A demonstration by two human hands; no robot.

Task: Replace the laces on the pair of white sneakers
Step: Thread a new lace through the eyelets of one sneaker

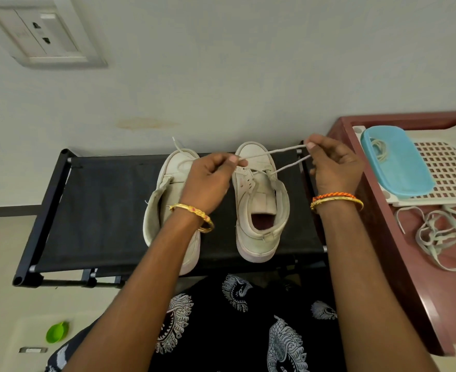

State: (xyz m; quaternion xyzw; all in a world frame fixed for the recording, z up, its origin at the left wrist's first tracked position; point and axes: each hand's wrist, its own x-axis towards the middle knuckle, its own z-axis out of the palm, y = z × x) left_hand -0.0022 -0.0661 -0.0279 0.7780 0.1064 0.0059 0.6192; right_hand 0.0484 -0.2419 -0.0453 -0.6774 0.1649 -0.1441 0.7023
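Pinching a taut grey lace (271,153) between them at frame centre, the left hand (210,181) and right hand (334,167) work above scuffed, unbranded white high-top sneakers (259,205) on a black fabric rack (92,210).

White sneakers (259,200), off-white lace (275,153), sat on black rack (92,210) mid-frame. Gold bangles (194,214). Black skirt with white paisley print (248,331) at bottom. Blue lid (398,167), maroon table (409,277) at right. Green cap (57,332) lower left.

Prob. home room: fabric shoe rack (92,210), wall socket (44,36), tiled floor (1,264).
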